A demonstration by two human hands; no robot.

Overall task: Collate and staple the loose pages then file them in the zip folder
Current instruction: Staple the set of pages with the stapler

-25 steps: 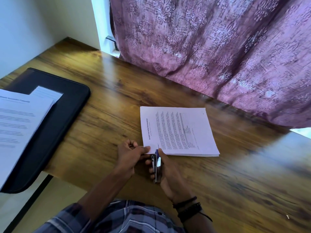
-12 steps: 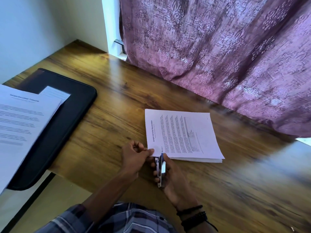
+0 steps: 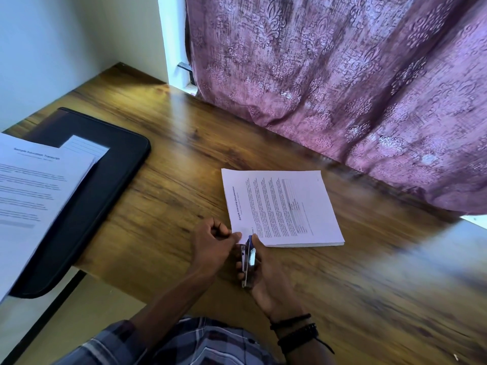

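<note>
At the near left corner of the stack of pages point(image 3: 282, 206), the left hand point(image 3: 210, 246) pinches that corner and the right hand point(image 3: 266, 277) grips the stapler point(image 3: 249, 259) over it; stapling appears in hand, a firm squeeze likely due next, the zip folder point(image 3: 105, 201) lying well left.

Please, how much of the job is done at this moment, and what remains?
Done: the pages lie squared in one pile. In hand: the left hand pinches their near corner while the right hand holds the stapler at that corner. Left: filing; the pages are not yet in the black zip folder.
</note>
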